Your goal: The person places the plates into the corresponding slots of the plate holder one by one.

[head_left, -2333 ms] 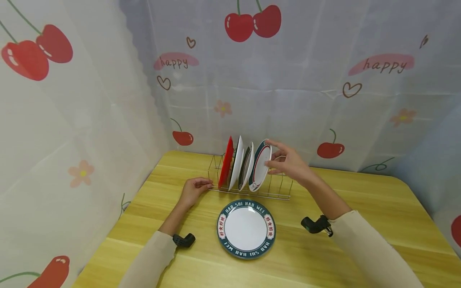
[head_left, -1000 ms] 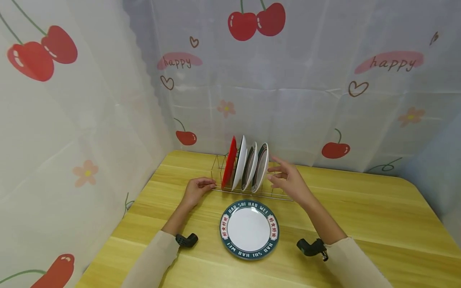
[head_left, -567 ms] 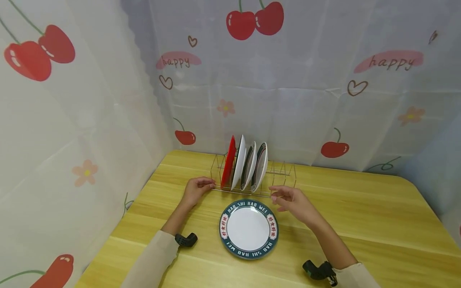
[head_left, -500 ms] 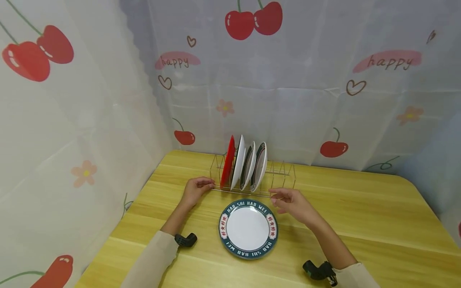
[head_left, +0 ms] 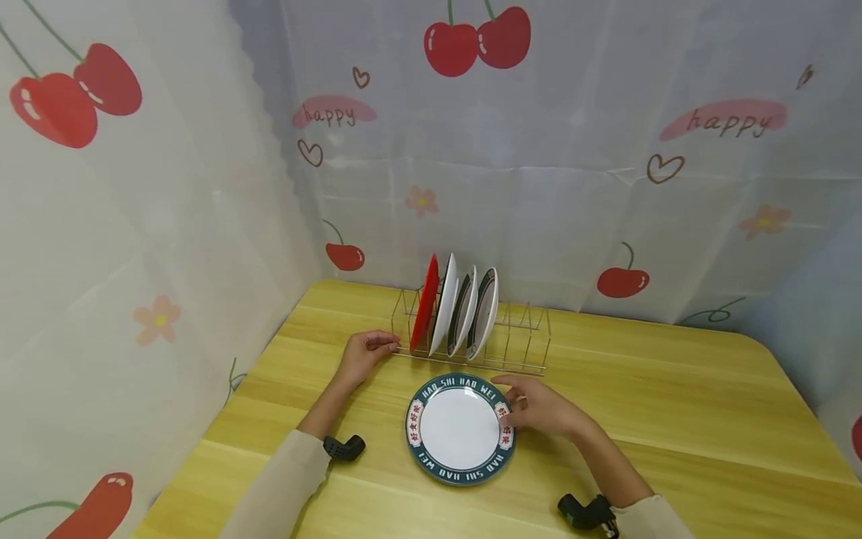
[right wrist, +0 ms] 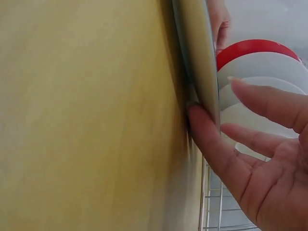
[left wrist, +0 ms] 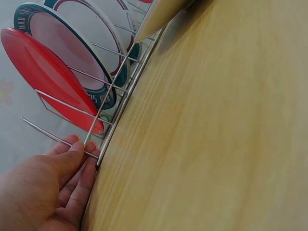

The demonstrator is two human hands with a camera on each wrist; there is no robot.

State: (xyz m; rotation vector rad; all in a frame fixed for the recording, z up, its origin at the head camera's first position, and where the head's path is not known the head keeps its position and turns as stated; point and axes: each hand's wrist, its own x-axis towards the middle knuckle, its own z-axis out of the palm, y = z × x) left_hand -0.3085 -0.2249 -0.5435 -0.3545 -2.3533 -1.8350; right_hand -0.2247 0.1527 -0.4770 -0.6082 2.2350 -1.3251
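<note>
In the head view, my left hand (head_left: 360,355) pinches the wire at the left end of a metal dish rack (head_left: 512,369); the left wrist view shows thumb and fingers closed on it. A red plate (head_left: 424,303), a white plate (head_left: 442,314) and two dark-rimmed white plates, one of them the rightmost plate (head_left: 483,318), stand on edge in the rack. A white plate with a green lettered rim (head_left: 461,428) lies flat before the rack. My right hand (head_left: 542,408) is at its right rim, fingers spread. In the right wrist view, one fingertip (right wrist: 199,120) touches the rim's underside.
The wooden table (head_left: 673,419) runs up to a cherry-print curtain (head_left: 539,195) behind and another curtain at the left. Rack slots right of the plates show bare wires. A black wrist camera (head_left: 345,448) sits on the left wrist, another on the right.
My right hand has let go of the rightmost plate, which now stands more upright in the rack. It has come down toward me to the flat plate's rim. The left hand stays put.
</note>
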